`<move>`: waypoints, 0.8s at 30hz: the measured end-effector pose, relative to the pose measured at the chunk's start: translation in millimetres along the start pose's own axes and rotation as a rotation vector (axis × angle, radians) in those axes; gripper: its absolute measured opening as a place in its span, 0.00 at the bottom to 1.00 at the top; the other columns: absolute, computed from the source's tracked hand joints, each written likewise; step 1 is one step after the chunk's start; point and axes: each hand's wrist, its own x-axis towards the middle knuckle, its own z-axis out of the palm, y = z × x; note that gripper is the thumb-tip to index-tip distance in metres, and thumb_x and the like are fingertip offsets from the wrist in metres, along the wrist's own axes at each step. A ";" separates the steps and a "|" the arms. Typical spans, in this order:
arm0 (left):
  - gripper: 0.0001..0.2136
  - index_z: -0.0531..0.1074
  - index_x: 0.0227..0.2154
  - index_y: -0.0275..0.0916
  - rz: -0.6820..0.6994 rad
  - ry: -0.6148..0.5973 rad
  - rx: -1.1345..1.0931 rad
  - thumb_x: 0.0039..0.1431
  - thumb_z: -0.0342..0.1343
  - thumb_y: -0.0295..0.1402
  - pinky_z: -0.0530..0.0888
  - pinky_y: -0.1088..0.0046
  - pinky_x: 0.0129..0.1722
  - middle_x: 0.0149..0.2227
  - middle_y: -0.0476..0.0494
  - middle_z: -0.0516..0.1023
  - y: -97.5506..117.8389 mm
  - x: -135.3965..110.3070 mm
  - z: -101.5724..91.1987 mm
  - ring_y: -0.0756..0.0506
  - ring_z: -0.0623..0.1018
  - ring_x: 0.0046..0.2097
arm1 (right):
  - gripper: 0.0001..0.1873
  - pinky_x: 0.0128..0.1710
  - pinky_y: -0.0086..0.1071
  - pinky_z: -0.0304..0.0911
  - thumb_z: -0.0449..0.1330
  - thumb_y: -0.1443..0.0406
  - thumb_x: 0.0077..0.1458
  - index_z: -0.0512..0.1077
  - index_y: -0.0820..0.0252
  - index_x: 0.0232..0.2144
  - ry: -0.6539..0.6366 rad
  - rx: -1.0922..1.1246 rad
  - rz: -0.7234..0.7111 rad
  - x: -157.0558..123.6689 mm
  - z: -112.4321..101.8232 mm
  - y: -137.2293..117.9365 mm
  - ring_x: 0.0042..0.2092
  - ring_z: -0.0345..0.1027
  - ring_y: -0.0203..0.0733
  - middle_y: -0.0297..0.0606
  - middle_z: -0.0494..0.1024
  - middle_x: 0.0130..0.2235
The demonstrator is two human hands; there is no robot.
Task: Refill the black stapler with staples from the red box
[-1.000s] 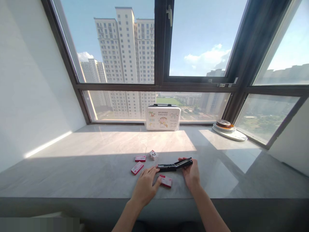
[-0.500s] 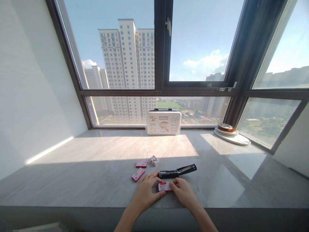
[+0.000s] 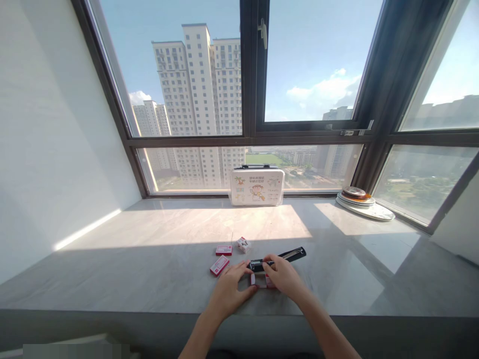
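Noted both hands — left hand and right hand — fingers pinching small red staple box beside open stapler; risked spilling staples if box tilted.

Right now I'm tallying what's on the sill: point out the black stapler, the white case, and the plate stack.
black stapler [image 3: 291, 255], head view, raised top arm.
white case [image 3: 257, 187], head view, printed front.
plate stack [image 3: 365, 207], head view, bottom plate's rim.

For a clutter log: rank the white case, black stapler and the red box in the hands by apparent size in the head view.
1. white case
2. black stapler
3. red box, partly hidden by the left hand and right hand

The case stands farthest away, so its lead is safe.
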 end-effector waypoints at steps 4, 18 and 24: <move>0.15 0.78 0.45 0.49 -0.002 0.004 -0.006 0.54 0.67 0.40 0.65 0.55 0.63 0.63 0.46 0.71 -2.5 1.6 0.0 0.35 0.69 0.63 | 0.17 0.23 0.28 0.54 0.51 0.58 0.64 0.75 0.61 0.41 -0.027 0.059 0.036 13.4 26.7 -3.8 0.21 0.65 0.38 0.33 0.74 0.20; 0.10 0.76 0.40 0.47 0.004 0.048 0.012 0.54 0.66 0.39 0.68 0.61 0.60 0.61 0.46 0.71 0.4 0.0 -1.1 0.37 0.70 0.60 | 0.02 0.28 0.29 0.46 0.65 0.65 0.50 0.78 0.55 0.28 -0.159 -0.182 -0.205 -12.2 2.9 -30.4 0.28 0.66 0.37 0.31 0.75 0.24; 0.13 0.74 0.39 0.43 -0.035 0.112 0.107 0.55 0.65 0.43 0.68 0.61 0.53 0.48 0.43 0.75 -0.1 -3.1 -5.8 0.37 0.72 0.52 | 0.11 0.29 0.31 0.47 0.57 0.58 0.62 0.77 0.55 0.35 -0.099 -0.294 -0.120 -27.6 -18.7 -17.2 0.32 0.68 0.40 0.36 0.79 0.32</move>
